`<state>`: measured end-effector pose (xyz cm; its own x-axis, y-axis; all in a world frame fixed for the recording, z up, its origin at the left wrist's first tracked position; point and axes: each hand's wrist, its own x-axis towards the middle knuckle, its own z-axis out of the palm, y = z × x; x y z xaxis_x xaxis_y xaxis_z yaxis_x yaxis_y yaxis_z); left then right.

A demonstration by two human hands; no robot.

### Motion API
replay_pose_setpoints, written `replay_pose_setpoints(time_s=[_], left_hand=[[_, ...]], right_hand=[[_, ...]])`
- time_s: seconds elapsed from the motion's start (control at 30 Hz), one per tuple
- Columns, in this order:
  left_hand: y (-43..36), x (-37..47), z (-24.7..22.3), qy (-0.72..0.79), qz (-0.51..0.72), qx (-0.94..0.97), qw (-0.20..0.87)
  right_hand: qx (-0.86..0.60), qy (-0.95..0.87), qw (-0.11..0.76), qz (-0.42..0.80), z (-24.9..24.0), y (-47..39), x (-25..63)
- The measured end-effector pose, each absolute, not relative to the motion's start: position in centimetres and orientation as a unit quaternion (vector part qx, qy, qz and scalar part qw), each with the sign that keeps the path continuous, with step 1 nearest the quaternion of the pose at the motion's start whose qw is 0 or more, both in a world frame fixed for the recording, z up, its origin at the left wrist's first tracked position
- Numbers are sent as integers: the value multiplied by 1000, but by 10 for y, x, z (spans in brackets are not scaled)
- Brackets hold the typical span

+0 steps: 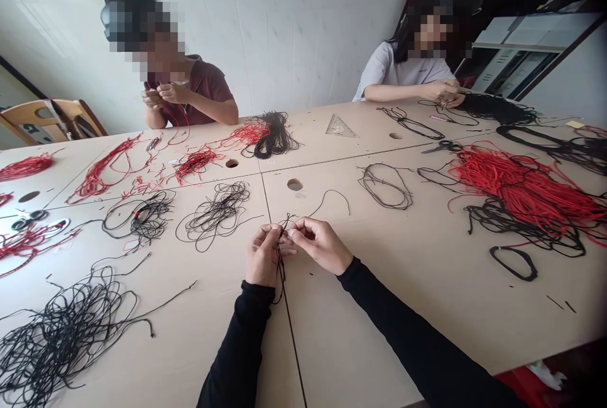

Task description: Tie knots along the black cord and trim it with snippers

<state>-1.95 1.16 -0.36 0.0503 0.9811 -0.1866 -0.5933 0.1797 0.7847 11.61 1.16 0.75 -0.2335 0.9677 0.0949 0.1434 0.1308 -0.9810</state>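
Note:
Both my hands meet over the middle of the table (341, 319). My left hand (263, 255) is closed on a black cord (281, 262), with thumb and fingers pinching it near its top. Loops of that cord hang down past my left wrist. My right hand (322, 243) pinches at the same spot, its thumb and forefinger together on the cord. A thin strand curves away from my fingers to the right and back across the tabletop. The exact knot or crossing between my fingertips is too small to make out.
Black cord piles lie at left (61, 332) and beyond my hands (218, 212). A red cord bundle (526, 186) and scissors (439, 147) lie at right. A clear triangle ruler (340, 126) and round table holes (294, 185) are farther back. Two people sit opposite, handling cords.

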Motion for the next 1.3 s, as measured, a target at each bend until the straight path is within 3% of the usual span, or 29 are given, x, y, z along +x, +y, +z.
replay_pose_setpoints(time_s=[0.47, 0.77, 1.3], left_hand=[[18, -31, -8, 384, 669, 214, 600], [14, -22, -5, 357, 548, 260, 710], [12, -20, -9, 392, 594, 300, 636]], right_hand=[[-484, -609, 430, 459, 10, 13, 119], [-451, -601, 451, 482, 11, 14, 120], [-472, -623, 437, 444, 9, 14, 120]])
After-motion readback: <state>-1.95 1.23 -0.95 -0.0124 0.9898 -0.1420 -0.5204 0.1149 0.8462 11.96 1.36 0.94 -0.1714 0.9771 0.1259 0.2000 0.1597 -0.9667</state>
